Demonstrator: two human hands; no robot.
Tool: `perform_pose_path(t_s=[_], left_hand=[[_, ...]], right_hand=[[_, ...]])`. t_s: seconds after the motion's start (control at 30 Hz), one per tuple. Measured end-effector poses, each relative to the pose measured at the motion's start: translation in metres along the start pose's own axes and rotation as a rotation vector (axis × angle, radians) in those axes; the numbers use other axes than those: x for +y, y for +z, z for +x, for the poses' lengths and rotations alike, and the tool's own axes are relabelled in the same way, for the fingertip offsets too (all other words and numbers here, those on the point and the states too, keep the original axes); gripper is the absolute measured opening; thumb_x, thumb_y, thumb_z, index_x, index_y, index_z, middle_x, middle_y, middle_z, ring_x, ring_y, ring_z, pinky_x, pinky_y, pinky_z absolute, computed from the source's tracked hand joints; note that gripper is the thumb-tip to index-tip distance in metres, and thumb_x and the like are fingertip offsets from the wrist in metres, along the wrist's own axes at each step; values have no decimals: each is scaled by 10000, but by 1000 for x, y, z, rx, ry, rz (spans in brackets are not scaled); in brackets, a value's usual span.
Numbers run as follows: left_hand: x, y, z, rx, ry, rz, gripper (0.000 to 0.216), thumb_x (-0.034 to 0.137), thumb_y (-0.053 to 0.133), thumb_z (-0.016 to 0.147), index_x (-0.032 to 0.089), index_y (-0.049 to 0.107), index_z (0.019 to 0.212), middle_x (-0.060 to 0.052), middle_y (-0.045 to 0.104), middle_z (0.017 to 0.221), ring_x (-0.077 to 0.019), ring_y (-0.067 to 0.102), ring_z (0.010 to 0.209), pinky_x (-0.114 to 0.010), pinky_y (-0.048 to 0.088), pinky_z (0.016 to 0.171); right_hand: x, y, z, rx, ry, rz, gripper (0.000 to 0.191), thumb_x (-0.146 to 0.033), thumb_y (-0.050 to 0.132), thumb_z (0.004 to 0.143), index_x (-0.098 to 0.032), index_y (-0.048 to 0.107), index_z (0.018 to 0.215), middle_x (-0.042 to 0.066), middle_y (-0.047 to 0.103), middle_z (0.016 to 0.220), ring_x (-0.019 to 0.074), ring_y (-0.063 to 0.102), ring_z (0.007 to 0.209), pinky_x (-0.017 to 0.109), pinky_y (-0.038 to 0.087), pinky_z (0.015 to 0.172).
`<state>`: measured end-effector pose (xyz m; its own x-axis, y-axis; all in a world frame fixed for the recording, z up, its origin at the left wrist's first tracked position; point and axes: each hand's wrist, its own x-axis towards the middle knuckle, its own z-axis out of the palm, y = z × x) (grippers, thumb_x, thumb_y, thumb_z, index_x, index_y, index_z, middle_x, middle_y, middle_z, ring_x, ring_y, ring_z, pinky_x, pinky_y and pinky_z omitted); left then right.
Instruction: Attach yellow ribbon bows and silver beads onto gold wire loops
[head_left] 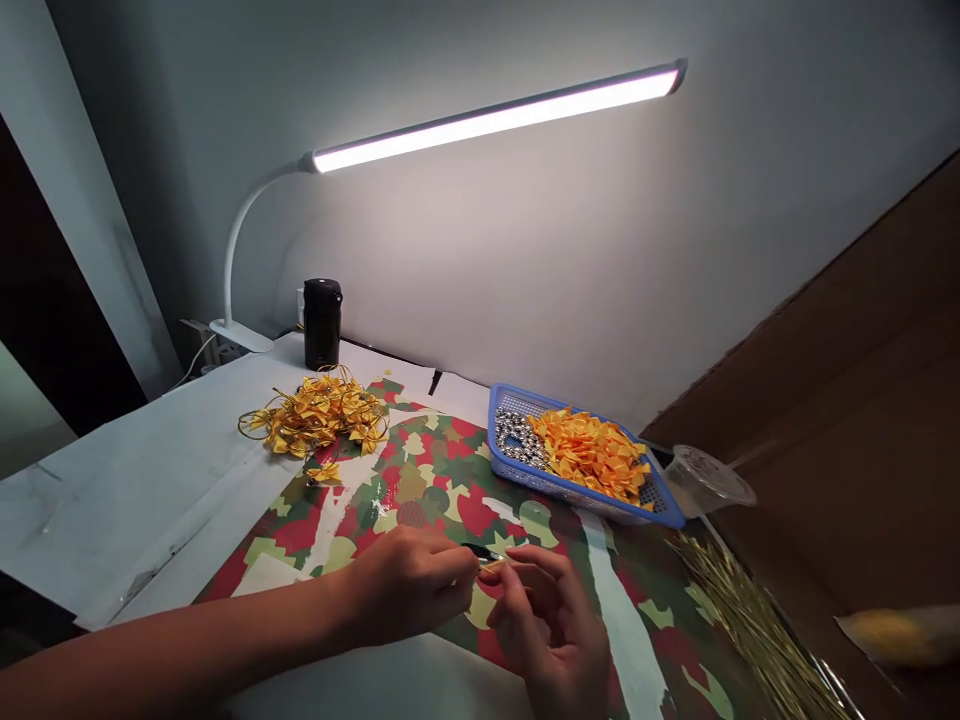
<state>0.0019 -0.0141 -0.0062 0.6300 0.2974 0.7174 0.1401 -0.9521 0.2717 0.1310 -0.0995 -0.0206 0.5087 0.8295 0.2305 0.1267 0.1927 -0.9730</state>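
Observation:
My left hand is closed in front of me, over the patterned sheet. From its fingers a small, dark, slim piece points toward my right hand; its exact kind is too small to tell. Facing it, my right hand is closed in a pinch, thumb and forefinger meeting at a tiny pale-yellow piece. Both hands' fingertips nearly touch there. Beyond them to the left lies a heap of yellow ribbon bows with gold cords. A blue basket at the right back holds orange-yellow ribbon bows and silver beads.
A red-green patterned sheet covers part of the white table. A black bottle stands by the wall under a lit lamp. A clear plastic cup lies right of the basket, near gold cords.

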Motion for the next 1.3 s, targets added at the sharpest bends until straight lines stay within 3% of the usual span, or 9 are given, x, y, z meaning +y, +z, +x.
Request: perform_pose_path(t_s=[0.2, 0.3, 0.37, 0.47, 0.53, 0.83, 1.03, 1.2, 1.3], left_hand=[[-6, 0, -3, -10, -42, 1, 284, 30, 398, 790, 178, 474, 559, 60, 376, 467, -92, 257, 430, -227, 209, 392], [-12, -1, -3, -32, -82, -33, 253, 48, 409, 790, 178, 507, 597, 59, 394, 476, -91, 299, 438, -213, 266, 421], [-14, -1, -2, -47, -109, -63, 223, 63, 431, 791, 174, 539, 630, 59, 418, 480, -84, 334, 435, -201, 298, 437], [-12, 0, -3, -69, -153, -101, 194, 70, 461, 776, 174, 572, 655, 64, 429, 474, -78, 374, 427, -187, 310, 434], [-9, 0, -3, -85, -178, -121, 183, 73, 481, 770, 176, 590, 665, 66, 430, 471, -79, 392, 431, -185, 315, 437], [-8, -1, -2, -137, -256, -221, 165, 67, 507, 748, 164, 607, 659, 74, 394, 482, -71, 368, 437, -176, 314, 450], [-6, -2, -1, -163, -313, -300, 151, 86, 516, 760, 156, 613, 667, 87, 367, 479, -59, 326, 422, -166, 310, 443], [-5, -4, 1, -177, -341, -346, 134, 89, 525, 758, 156, 610, 679, 99, 328, 482, -60, 302, 423, -172, 290, 441], [-5, -5, 1, -181, -365, -381, 128, 84, 522, 741, 160, 599, 672, 104, 319, 475, -60, 293, 421, -174, 280, 439]], right_hand=[[-1, -14, 20, 83, 84, 96, 285, -445, 694, 754, -195, 583, 836, 50, 715, 813, 118, 579, 440, 232, 458, 402], [-2, -26, 33, 105, 101, 92, 246, -427, 688, 770, -217, 588, 849, -13, 641, 687, 107, 532, 453, 211, 440, 409], [-3, -28, 37, 34, 8, 3, 201, -395, 683, 775, -223, 636, 868, 3, 615, 728, 137, 569, 577, 228, 489, 499], [-3, -25, 35, -137, -154, -134, 170, -357, 675, 767, -228, 700, 876, 85, 607, 1017, 213, 601, 852, 273, 532, 631], [-2, -22, 32, -214, -175, -169, 127, -338, 667, 771, -236, 711, 833, 99, 579, 1086, 239, 585, 949, 279, 539, 656], [7, -27, 40, -301, 18, 78, 273, -437, 716, 740, -203, 635, 627, 80, 602, 908, 253, 590, 938, 297, 515, 691], [2, -20, 33, -315, 104, 185, 268, -417, 768, 699, -225, 651, 845, 21, 649, 844, 141, 564, 676, 232, 477, 614], [-7, -17, 30, -283, 186, 184, 295, -391, 793, 682, -222, 614, 844, 0, 662, 706, 163, 611, 688, 249, 486, 639], [-7, -17, 31, -284, 249, 223, 314, -382, 809, 657, -221, 609, 839, -9, 635, 669, 166, 603, 643, 237, 458, 534]])
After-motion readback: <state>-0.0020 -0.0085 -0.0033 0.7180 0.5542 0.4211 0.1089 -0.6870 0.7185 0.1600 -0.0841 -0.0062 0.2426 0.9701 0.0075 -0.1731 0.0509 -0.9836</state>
